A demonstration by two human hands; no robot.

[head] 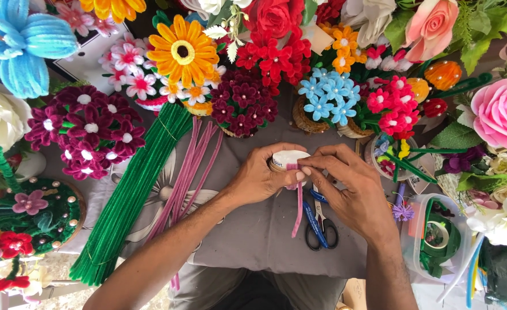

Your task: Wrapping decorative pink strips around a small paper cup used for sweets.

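My left hand grips a small round roll of white tape at the middle of the table. A pink pipe cleaner is wrapped over the roll's edge and hangs down from it. My right hand pinches the pipe cleaner against the roll with its fingertips. Blue-handled scissors lie on the grey cloth just below my right hand.
A thick bundle of green pipe cleaners and several pink ones lie to the left. Pots of pipe-cleaner flowers and fabric roses crowd the back and sides. A clear plastic tub with green tape stands at the right.
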